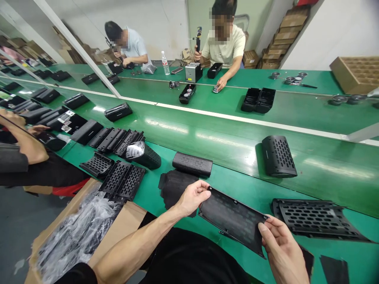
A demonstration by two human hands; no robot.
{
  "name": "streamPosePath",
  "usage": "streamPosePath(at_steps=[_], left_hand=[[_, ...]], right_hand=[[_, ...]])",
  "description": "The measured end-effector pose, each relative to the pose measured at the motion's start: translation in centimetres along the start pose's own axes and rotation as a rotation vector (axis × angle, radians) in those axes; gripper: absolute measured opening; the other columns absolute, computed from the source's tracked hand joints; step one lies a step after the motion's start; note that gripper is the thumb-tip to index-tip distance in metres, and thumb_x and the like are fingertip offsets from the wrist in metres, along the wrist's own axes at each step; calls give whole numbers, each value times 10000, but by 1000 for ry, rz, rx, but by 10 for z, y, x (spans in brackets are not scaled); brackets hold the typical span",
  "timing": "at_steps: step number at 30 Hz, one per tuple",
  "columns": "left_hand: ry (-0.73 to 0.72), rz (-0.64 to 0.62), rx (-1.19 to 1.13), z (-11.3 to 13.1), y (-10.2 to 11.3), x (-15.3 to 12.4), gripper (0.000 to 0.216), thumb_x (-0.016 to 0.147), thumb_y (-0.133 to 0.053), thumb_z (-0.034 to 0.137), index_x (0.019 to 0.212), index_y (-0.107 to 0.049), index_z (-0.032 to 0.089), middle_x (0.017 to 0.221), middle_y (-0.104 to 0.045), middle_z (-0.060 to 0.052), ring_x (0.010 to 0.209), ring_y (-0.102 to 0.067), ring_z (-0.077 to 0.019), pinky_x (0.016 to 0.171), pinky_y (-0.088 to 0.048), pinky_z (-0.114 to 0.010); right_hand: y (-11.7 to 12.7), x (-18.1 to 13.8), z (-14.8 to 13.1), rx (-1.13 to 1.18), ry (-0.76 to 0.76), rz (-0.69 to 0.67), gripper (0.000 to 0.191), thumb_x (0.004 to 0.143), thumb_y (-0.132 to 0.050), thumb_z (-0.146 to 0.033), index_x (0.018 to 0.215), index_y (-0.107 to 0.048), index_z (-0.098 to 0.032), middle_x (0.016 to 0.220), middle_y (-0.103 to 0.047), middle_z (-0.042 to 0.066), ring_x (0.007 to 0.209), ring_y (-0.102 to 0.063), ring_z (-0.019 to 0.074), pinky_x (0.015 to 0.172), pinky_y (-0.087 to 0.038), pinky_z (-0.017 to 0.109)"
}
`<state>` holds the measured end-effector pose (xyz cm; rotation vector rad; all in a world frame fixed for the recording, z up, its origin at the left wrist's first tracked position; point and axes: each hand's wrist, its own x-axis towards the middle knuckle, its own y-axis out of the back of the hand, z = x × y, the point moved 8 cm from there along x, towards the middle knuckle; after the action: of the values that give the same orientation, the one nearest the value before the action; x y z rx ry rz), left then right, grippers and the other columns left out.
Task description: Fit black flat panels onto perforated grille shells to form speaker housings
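Between my two hands is a black speaker grille (233, 221), its inner side facing me, with thin dark mesh cloth lying over its slots. My left hand (194, 197) pinches its upper left corner between thumb and fingers. At the other end, my right hand (280, 244) grips the right edge, thumb in front. A stack of black cloth sheets (177, 189) lies beyond my left hand, with a closed black speaker shell (192, 163) behind it. To the right of my right hand are a larger curved grille (316, 219) and a dark cloth piece (335, 270).
A green conveyor belt (183, 134) runs behind the bench, carrying a speaker housing (278, 156). Several grilles (122, 179) lie at left, above a carton of plastic-wrapped parts (79, 232). Two people work across the belt; another person's arm (26, 138) shows at far left.
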<state>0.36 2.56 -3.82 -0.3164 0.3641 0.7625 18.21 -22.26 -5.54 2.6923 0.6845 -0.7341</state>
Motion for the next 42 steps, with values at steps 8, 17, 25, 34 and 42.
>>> streamPosePath(at_steps=[8, 17, 25, 34, 42], left_hand=[[-18, -39, -49, -4, 0, 0, 512, 753, -834, 522, 1064, -633, 168, 841, -571, 14, 706, -467, -96, 660, -370, -231], [4, -42, -35, -11, -1, 2, 527, 766, -820, 545, 1087, -635, 171, 828, -556, 20, 659, -430, -82, 608, -319, -223], [-9, -53, -40, -10, 0, 4, 450, 784, -793, 429, 1105, -624, 161, 853, -565, 13, 682, -440, -85, 639, -325, -237], [-23, -51, -43, 1, -2, 2, 394, 728, -742, 251, 1095, -624, 171, 906, -567, 4, 671, -426, -71, 637, -328, -228], [-28, -14, -1, 2, 0, 5, 374, 759, -741, 298, 1086, -622, 159, 864, -561, 12, 696, -455, -88, 660, -349, -241]], right_hand=[[1, 4, 3, -23, 11, 2, 622, 697, -879, -633, 1147, -671, -257, 947, -635, 20, 709, -513, 146, 556, -453, 218], [6, 6, 4, -39, 20, 10, 643, 712, -868, -624, 1202, -673, -255, 1030, -666, 42, 754, -561, 165, 606, -494, 239], [5, 8, 6, -36, 15, 27, 642, 673, -900, -606, 1173, -686, -264, 972, -632, 16, 803, -552, 152, 635, -478, 192], [-1, 5, -4, -63, 36, 40, 638, 642, -900, -617, 1119, -680, -255, 962, -613, 18, 772, -534, 153, 596, -464, 202], [-5, 5, -11, -54, 56, 36, 658, 615, -906, -616, 1085, -658, -227, 960, -609, 35, 819, -565, 184, 642, -490, 236]])
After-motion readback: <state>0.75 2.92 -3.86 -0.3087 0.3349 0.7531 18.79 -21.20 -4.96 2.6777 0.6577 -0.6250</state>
